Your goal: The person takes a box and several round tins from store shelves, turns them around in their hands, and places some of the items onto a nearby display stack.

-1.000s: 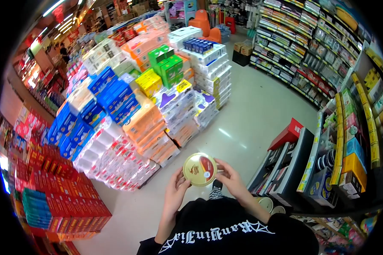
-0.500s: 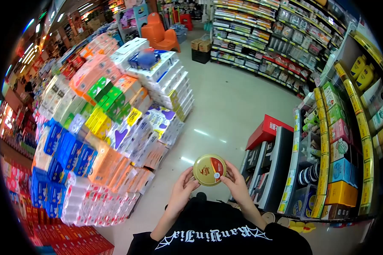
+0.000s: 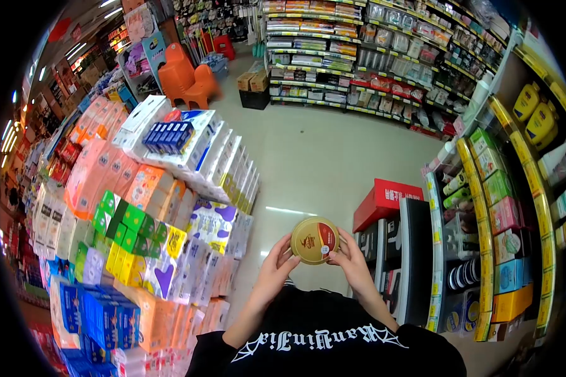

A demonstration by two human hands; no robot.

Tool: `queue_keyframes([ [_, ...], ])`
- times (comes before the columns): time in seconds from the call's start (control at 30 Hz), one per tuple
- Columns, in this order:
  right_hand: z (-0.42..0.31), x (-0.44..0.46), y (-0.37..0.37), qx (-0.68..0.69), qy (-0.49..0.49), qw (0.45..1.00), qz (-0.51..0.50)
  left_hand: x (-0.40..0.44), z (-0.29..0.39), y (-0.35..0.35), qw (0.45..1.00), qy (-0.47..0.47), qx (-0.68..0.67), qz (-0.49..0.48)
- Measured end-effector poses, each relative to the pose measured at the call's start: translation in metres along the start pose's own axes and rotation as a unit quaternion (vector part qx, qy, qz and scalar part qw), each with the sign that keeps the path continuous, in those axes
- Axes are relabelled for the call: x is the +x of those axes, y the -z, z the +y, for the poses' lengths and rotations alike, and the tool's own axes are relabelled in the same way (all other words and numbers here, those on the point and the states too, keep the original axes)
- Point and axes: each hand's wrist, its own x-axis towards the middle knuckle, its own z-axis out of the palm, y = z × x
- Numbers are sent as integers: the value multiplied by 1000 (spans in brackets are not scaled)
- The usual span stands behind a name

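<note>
I have both grips on one thing: a round gold tin (image 3: 310, 244), held up in front of the black shirt (image 3: 333, 317), above the pale floor (image 3: 299, 160). My left grip (image 3: 278, 264) is closed around its left rim, thumb at the lower edge; my right grip (image 3: 351, 256) is closed on the opposite side, with the thumb near a small pale round mark. The tin's flat face is tilted up toward my camera, showing a dark emblem with lettering and a red-brown section on its right. The lettering is too small for me to read in full.

On my left rises a large pile of wrapped packs: blue packs (image 3: 110, 314) low down, green packs (image 3: 122, 221) and a yellow pack (image 3: 127, 264) above them, and small navy packs (image 3: 168, 137) on white ones farther back. Beyond those I see an orange chair (image 3: 183, 80) and a black crate (image 3: 254, 100) carrying cardboard boxes (image 3: 251, 80). On my right, a red box (image 3: 387, 200) with white characters sits beside shelving, and yellow bottles (image 3: 541, 124) stand higher up.
</note>
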Motion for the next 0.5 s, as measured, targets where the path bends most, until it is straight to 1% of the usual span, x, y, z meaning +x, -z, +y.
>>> queue_keyframes([
  [0.07,-12,28,-8,6,-20,999,-39,24,19,16,1000,-8,13,-13],
  [0.13,-12,55,-16,2,-3,999,-32,45,28,31,1000,-18,7,-16],
  [0.2,-13,80,-22,-1,-38,998,-39,62,34,44,1000,-16,6,-15],
  [0.23,-8,91,-25,-10,-28,999,-25,70,33,51,1000,-16,0,-16],
  [0.27,-5,97,-26,-10,-24,999,-22,77,30,59,1000,-9,-10,-11],
  [0.33,1,115,-29,17,-75,997,-24,86,34,68,999,16,30,1],
  [0.4,8,131,-38,10,-83,996,-15,94,38,78,999,54,5,10],
  [0.47,17,147,-38,9,-130,991,-17,106,37,85,998,65,-13,18],
  [0.5,21,159,-39,10,-140,990,-17,112,37,89,996,76,-18,40],
])
